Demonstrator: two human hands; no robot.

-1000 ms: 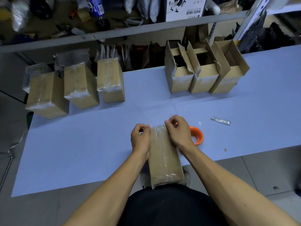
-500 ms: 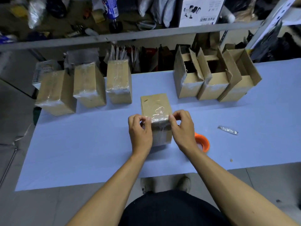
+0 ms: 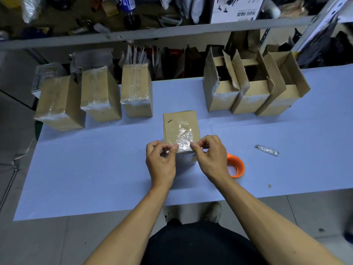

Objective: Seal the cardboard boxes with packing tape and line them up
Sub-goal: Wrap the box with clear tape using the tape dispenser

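Observation:
A small cardboard box [image 3: 177, 125] stands upright at the middle of the pale blue table [image 3: 95, 169], with a strip of clear tape [image 3: 184, 137] over its top and front edge. My left hand [image 3: 161, 161] pinches the box's front left top corner. My right hand [image 3: 210, 157] pinches the front right corner. An orange tape roll [image 3: 237, 167] lies just right of my right hand, partly hidden by it. Three taped boxes [image 3: 100, 96] stand in a row at the back left. Three open boxes [image 3: 250, 88] stand at the back right.
A small silver strip [image 3: 266, 150] lies on the table to the right. A crumb [image 3: 270, 186] sits near the front edge. A cluttered shelf [image 3: 152, 33] runs behind the table, with bags stored under it. My shoes [image 3: 212, 211] show below the table's front edge.
The box was lying flat at the table's front edge; both hands stood it upright farther back at the table's middle. My hands now pinch its upper front corners.

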